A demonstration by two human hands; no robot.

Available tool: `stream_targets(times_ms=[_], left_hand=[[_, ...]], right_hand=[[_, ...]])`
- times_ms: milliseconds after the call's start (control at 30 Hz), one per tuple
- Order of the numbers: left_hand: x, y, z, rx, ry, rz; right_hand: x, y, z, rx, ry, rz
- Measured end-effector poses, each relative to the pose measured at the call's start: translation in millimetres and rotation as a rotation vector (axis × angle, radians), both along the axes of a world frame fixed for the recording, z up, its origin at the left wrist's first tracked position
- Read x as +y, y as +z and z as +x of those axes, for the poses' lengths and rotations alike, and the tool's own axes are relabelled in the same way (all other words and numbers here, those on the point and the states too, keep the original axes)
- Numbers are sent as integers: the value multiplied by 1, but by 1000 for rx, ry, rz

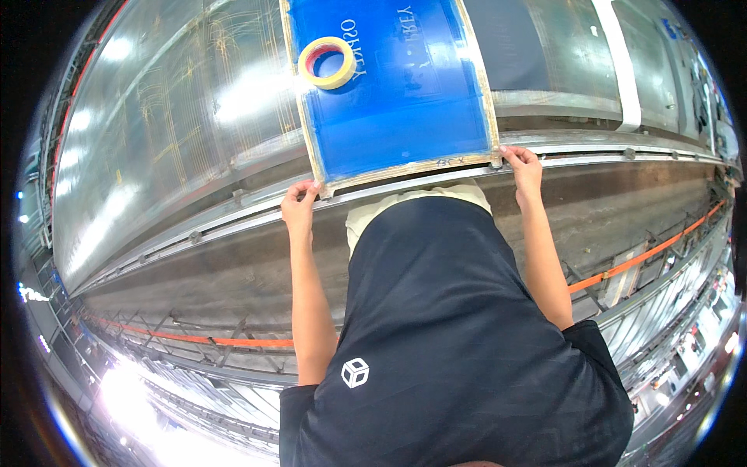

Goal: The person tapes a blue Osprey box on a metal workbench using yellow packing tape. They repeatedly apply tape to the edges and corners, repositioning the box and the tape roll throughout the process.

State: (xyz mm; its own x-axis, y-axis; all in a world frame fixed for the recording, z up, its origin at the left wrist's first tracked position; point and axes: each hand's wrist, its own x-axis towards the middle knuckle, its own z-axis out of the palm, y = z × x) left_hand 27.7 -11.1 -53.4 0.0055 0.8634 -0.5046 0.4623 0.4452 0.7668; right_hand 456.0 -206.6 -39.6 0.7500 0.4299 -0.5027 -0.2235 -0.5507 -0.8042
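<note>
A screen printing frame (405, 169) with taped edges and a blue mesh (405, 117) lies flat over the long table in front of me. My left hand (299, 206) is closed in a pinch at its near left corner. At the near right corner, the fingertips of my right hand (524, 165) pinch the frame's edge in the same way. On the left part of the blue mesh rests a roll of cream masking tape (339, 75) with a reddish core; neither hand touches it.
A metal rail (580, 159) runs along the table's near edge. The shiny tabletop (194, 117) stretches left and bears yellowish line marks. Right of the frame are a dark panel (510, 50) and a white strip (620, 62). An orange bar (646, 253) runs behind me.
</note>
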Motion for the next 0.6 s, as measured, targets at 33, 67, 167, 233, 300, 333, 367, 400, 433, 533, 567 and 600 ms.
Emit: stream_targets(times_ms=[33,67,167,233,300,333,367,400,433,533,567,600], left_hand=[[0,-1,0,14,-3,10],[0,-1,-1,3,-3,30],[0,-4,2,23,-10,59],[0,-4,1,59,-9,44],[1,-4,1,63,-9,49],[0,-4,2,68,-5,43],[0,-4,3,74,-1,37],[0,-4,3,80,2,31],[0,-6,2,82,-1,48],[0,-11,0,94,-9,79],[1,-12,0,103,-10,76],[1,-12,0,111,-11,72]], right_hand=[[-1,-4,0,-7,-6,21],[-3,-7,1,-13,-12,41],[-8,-11,4,-34,0,18],[-8,-11,4,-77,7,-26],[-6,-11,0,-49,-30,11],[-8,-15,3,-43,-22,15],[-10,-19,5,-38,-15,20],[-13,-22,8,-37,-10,24],[-13,-24,9,-33,-3,30],[-12,-27,8,-74,3,8],[-12,-26,8,-96,1,-7],[-12,-25,7,-114,5,-34]])
